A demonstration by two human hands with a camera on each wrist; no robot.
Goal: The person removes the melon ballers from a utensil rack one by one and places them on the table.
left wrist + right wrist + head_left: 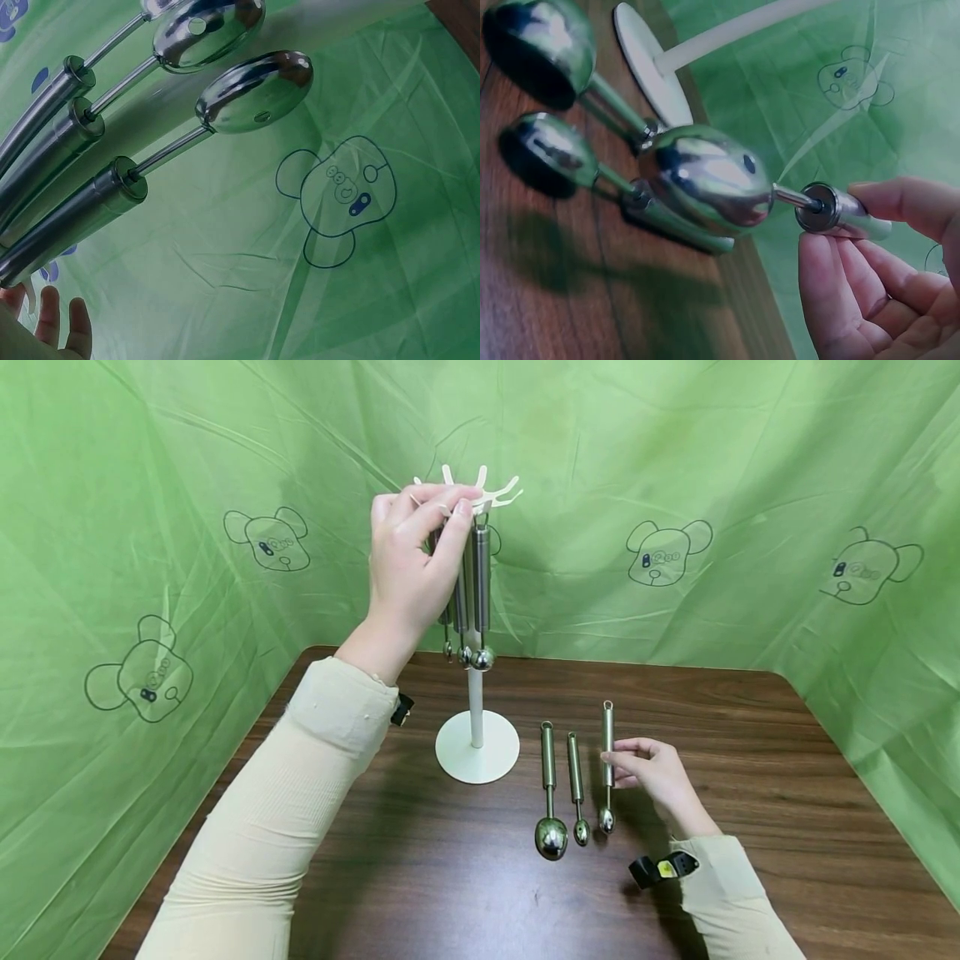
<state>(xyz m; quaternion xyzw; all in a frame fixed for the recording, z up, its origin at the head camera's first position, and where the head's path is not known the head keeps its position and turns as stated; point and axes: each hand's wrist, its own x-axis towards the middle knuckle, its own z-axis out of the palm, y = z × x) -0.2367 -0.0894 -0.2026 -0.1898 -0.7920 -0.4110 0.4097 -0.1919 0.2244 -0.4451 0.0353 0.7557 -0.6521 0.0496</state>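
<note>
A white rack [487, 760] with a round base and forked arms on top stands on the table. My left hand [416, 547] is up at its top, thumb and forefinger pinching one of the arms. Several metal melon ballers [482, 581] hang from the rack, scoops down, just past that hand; their scoops [255, 94] show large in the left wrist view. My right hand [656, 772] pinches the handle of another melon baller [608, 727], upright with its scoop low. In the right wrist view its scoop [709, 180] has a small hole.
Left of the right hand, a large melon baller [551, 835] and a smaller melon baller [575, 777] lie side by side on the brown wooden table [750, 760]. A green cloth [570, 443] with printed bear faces encloses the table's back and sides.
</note>
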